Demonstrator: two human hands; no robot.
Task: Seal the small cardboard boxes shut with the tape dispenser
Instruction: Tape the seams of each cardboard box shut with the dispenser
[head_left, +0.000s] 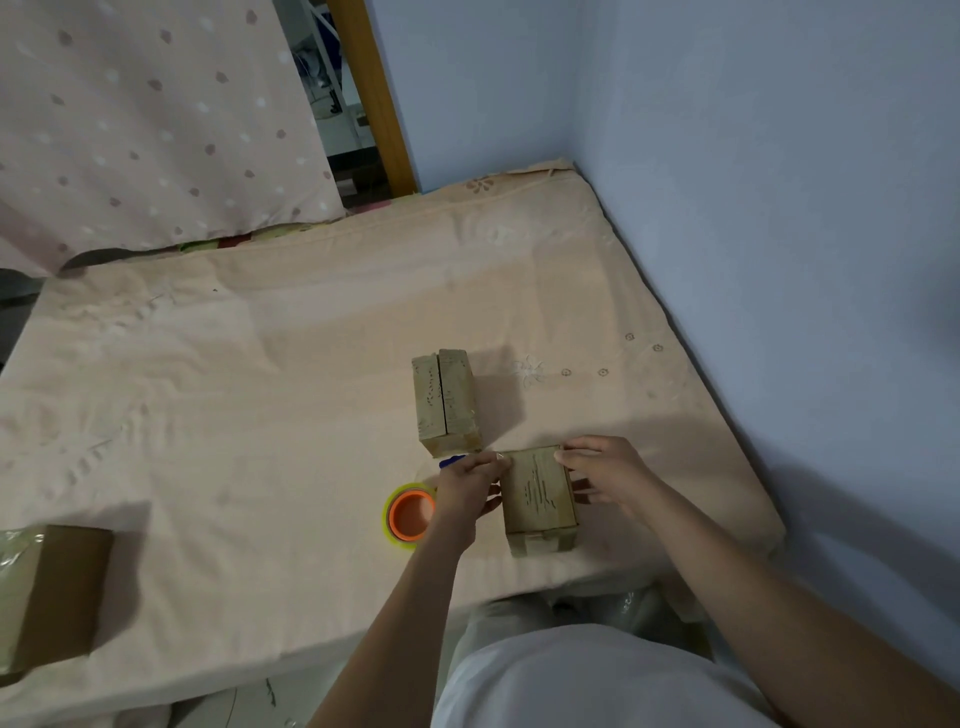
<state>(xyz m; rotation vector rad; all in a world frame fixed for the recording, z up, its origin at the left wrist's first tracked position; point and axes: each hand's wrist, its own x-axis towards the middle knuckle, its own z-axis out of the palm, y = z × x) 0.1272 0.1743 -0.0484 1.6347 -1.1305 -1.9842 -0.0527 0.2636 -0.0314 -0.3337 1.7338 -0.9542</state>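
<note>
A small cardboard box (540, 496) stands near the mattress's front edge, flaps closed, with tape strips on its near face. My left hand (470, 486) grips its left side and my right hand (605, 475) grips its right side and far top corner. A second small box (445, 402) sits just behind it, with a seam showing between its top flaps. A tape roll with an orange core (410, 514) lies flat left of my left hand. Something small and blue (451, 461) peeks out behind my left hand.
A larger brown box wrapped in tape (52, 597) sits at the mattress's front left corner. The pale peach mattress (260, 389) meets a blue wall (779, 208) on the right. A dotted curtain (145, 119) and a wooden post (374, 93) stand at the back.
</note>
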